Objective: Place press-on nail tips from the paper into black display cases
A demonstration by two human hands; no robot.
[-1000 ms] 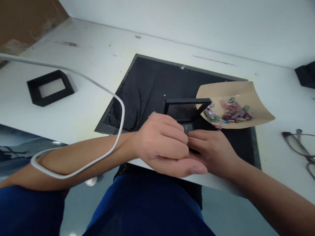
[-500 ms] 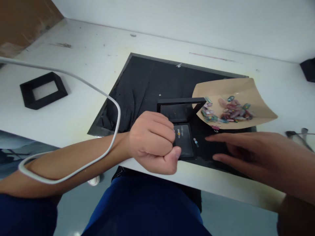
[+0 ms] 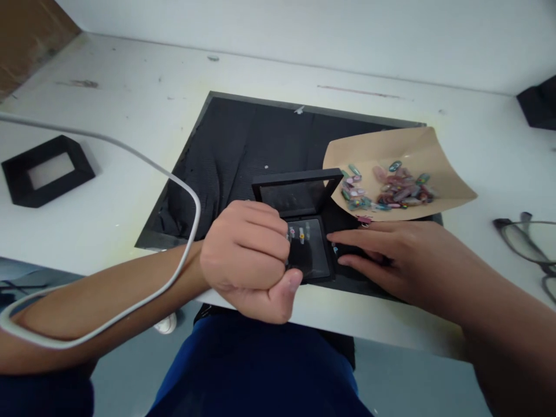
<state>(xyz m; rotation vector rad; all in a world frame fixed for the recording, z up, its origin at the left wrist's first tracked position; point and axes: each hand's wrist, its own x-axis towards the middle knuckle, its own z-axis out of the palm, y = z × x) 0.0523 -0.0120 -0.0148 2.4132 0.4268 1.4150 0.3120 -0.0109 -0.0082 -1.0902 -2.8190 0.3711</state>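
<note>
A small black display box point(image 3: 309, 255) lies open on a black mat point(image 3: 243, 150), its lid point(image 3: 295, 194) raised behind it. A few tiny coloured pieces sit inside the box. My left hand point(image 3: 247, 260) is closed in a fist against the box's left edge; what it holds, if anything, is hidden. My right hand point(image 3: 391, 255) lies flat on the mat just right of the box, fingers stretched out, fingertips next to a small piece at the box's edge. A tan paper sheet point(image 3: 434, 159) carries a heap of colourful press-on nails point(image 3: 386, 188).
A white cable point(image 3: 182, 185) loops over my left forearm. A black frame point(image 3: 43, 171) lies at the far left of the white table point(image 3: 130, 98). Eyeglasses point(image 3: 527, 246) rest at the right edge. A dark object point(image 3: 538, 104) sits at the back right.
My right hand left the box, swung out to the right, then came back flat beside the box. My left hand closed into a fist at the box's left edge.
</note>
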